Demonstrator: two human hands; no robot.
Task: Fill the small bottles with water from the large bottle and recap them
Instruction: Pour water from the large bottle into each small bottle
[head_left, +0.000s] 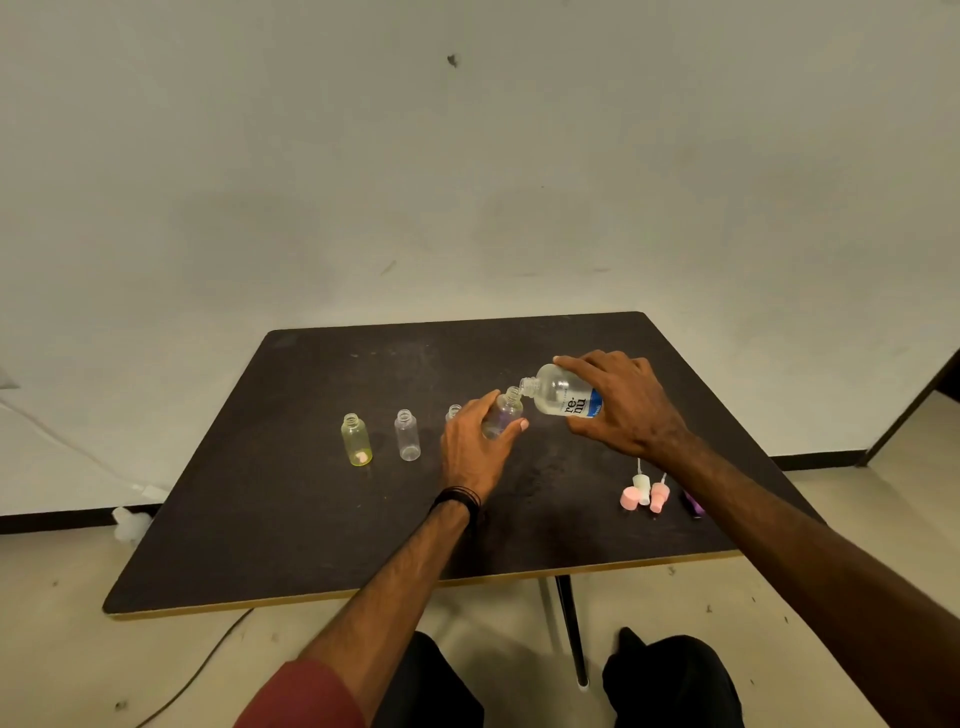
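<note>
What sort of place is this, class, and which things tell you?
Probably a bare workroom, not a kitchen: a dark square table with a pale edge, a plain scuffed white wall, and a loose cable on the floor.

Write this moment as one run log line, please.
step: pouring | right hand: tilts large bottle | left hand: holds small bottle | necks meet | caps: off

Bare room — dark table (322, 525), blank white wall (467, 156), pale floor (78, 649).
</note>
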